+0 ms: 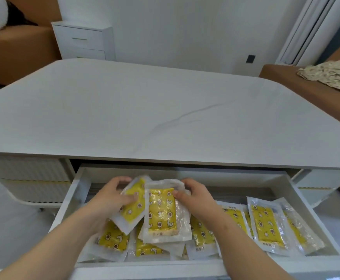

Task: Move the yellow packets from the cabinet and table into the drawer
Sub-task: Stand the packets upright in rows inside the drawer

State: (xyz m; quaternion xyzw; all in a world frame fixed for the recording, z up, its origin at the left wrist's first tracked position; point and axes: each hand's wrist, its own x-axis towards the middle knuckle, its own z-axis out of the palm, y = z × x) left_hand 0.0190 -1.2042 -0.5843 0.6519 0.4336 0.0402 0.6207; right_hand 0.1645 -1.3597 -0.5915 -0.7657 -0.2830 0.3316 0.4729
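The white drawer (298, 190) under the table stands pulled out toward me and holds several yellow packets in clear wrappers. My left hand (109, 197) grips a tilted yellow packet (131, 211) by its upper end, above the drawer's left part. Beside it, my right hand (195, 197) pinches the top right corner of another yellow packet (162, 211), which hangs upright over the pile. More packets lie flat below them (112, 239) and at the drawer's right end (266, 225).
The white marble table top (165, 110) stretches behind the drawer. A white drawer cabinet (84, 41) stands by the far wall, with orange seating (13, 49) at left and a patterned cloth (332, 75) on a brown seat at right.
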